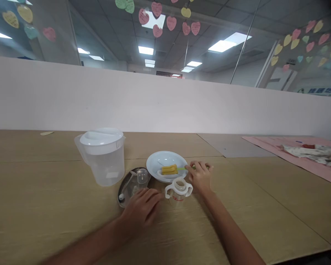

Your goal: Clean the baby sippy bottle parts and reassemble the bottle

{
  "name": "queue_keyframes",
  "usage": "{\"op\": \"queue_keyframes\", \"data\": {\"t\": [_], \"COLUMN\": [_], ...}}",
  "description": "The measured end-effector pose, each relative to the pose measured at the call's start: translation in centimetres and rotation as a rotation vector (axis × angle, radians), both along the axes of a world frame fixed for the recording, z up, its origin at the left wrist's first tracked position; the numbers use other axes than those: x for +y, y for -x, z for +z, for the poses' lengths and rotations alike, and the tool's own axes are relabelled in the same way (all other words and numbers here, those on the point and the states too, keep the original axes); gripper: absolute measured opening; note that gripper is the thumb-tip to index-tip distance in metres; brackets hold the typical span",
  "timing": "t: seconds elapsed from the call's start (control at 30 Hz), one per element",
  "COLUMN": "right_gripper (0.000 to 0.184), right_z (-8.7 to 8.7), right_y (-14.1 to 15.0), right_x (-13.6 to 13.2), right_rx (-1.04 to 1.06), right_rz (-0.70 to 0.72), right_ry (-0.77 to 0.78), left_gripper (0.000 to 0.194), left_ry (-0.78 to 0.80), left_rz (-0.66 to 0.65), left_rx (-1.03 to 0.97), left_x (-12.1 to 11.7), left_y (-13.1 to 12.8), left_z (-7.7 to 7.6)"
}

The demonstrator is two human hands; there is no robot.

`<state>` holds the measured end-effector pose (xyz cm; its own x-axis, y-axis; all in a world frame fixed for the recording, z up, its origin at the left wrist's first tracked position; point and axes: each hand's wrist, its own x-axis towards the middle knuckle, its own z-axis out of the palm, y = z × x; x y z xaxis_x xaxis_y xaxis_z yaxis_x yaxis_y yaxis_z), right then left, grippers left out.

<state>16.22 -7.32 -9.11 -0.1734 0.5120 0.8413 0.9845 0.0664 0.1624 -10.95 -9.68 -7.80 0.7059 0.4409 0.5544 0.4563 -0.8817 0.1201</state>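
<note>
My right hand (200,176) is closed around the thin green handle of a yellow sponge bottle brush (169,169). The brush's sponge head rests in a white bowl (155,161). In front of the bowl stands a clear baby bottle (178,193) with a white two-handled collar and an uncovered mouth. My left hand (145,204) is between that bottle and a round metal tray (120,187), smeared by motion, so its grip is unclear. On the tray lie a clear cap (142,176) and a thin straw-like part (127,183); my left hand partly hides the tray.
A translucent lidded pitcher (107,162) stands behind the tray, on the left. At the far right, a pink cloth (292,156) bears whitish fabric items. A low white wall (160,105) runs along the back of the wooden table (253,213).
</note>
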Motion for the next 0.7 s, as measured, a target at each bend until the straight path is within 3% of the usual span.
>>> {"op": "queue_keyframes", "data": {"t": [0.1,0.2,0.5,0.7], "right_gripper": [0.028,0.03,0.038,0.038], "right_z": [-0.2,-0.4,-1.6,-1.4], "right_y": [0.1,0.2,-0.7,-0.6], "right_x": [0.2,0.5,1.3,1.2], "right_rx": [0.04,0.092,0.194,0.279], "right_rz": [0.067,0.124,0.19,0.203], "right_ry": [-0.008,-0.011,-0.008,-0.051], "left_gripper": [0.03,0.029,0.033,0.035], "left_ry": [0.147,0.202,-0.029,-0.056], "left_rz": [-0.015,0.06,0.399,0.433], "left_rx": [-0.107,-0.188,-0.141,-0.084], "left_x": [-0.8,-0.6,1.4,1.7], "left_y": [-0.2,-0.8,-3.0,-3.5], "left_z": [-1.2,-1.9,-2.3,-2.4]}}
